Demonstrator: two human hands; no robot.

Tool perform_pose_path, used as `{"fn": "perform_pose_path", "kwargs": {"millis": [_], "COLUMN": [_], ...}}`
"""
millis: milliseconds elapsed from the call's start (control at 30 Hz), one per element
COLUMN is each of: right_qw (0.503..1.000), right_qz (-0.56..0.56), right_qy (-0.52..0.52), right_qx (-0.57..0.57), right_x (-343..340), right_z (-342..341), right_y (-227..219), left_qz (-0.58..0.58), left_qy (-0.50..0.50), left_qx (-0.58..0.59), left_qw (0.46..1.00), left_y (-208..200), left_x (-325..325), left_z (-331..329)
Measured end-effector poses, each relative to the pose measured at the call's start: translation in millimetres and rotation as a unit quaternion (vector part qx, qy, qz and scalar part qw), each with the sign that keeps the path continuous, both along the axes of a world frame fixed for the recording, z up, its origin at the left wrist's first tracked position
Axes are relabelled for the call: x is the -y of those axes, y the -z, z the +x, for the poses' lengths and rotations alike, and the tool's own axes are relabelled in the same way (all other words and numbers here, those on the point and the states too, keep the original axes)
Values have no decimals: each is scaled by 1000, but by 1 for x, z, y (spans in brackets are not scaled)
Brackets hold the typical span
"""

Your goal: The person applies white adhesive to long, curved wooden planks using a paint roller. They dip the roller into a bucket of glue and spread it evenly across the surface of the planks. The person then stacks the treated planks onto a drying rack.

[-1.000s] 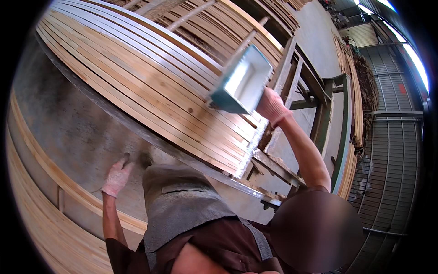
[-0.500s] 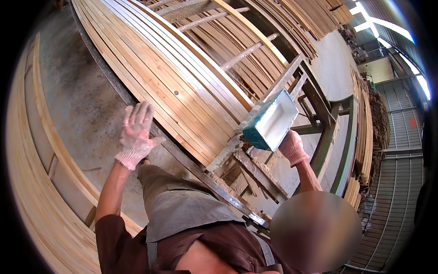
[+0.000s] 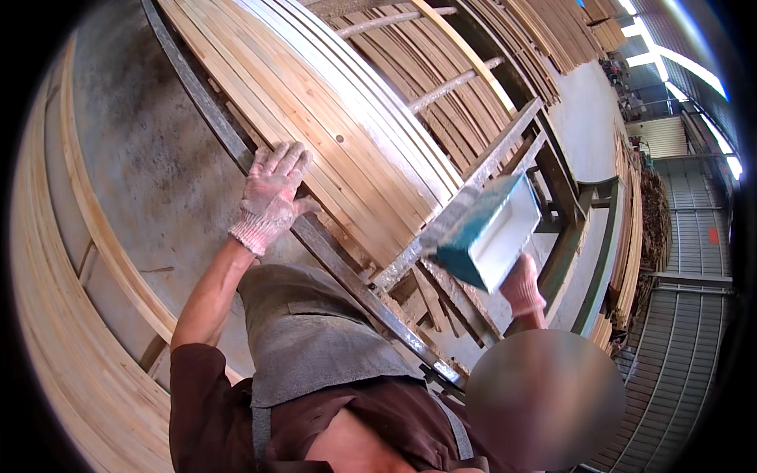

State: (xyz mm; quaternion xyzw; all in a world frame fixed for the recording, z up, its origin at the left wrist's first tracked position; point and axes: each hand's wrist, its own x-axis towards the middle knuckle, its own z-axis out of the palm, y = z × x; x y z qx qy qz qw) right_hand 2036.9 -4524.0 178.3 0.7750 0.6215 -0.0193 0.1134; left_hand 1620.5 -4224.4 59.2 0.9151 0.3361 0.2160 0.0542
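Observation:
Long pale wooden strips (image 3: pixel 323 130) lie side by side on a metal frame, the far ones coated in something white and wet-looking. My left hand (image 3: pixel 272 189), in a whitish-pink knit glove, rests its outstretched fingers on the strips' near edge. Between that edge and the frame's dark metal rail (image 3: pixel 327 260) a narrow gap shows. My right hand (image 3: pixel 523 285), gloved alike, grips an open teal box with a white inside (image 3: pixel 505 236). The box is tilted beside the strips' right end, partly smeared by motion. Part of my right forearm is hidden by a blurred round patch.
Farther off, brown boards (image 3: pixel 386 67) lie beneath crossbars of the rack. A green metal frame (image 3: pixel 603 252) stands at the right, before stacked timber (image 3: pixel 631 213) and a barred wall (image 3: pixel 682 339). More long boards (image 3: pixel 59 315) run along my left.
My left hand has moved right onto the strips' edge. The strips have shifted away from the near rail, leaving a gap. The box in my right hand has moved right and slightly nearer.

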Motion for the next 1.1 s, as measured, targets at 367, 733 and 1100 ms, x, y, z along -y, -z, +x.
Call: {"fn": "perform_pose_path", "kwargs": {"millis": [367, 733, 1100], "right_qw": [955, 892, 973], "right_qz": [-162, 12, -37], "right_qy": [-153, -385, -221], "right_qx": [195, 237, 48], "right_x": [-21, -499, -537], "right_z": [-65, -242, -325], "right_y": [52, 39, 29], "left_qz": [-103, -503, -590], "left_qy": [-159, -315, -236], "left_qx": [123, 153, 128], "left_qw": [974, 790, 761], "left_y": [15, 119, 158], "left_x": [-20, -17, 1], "left_z": [-105, -212, -242]}}
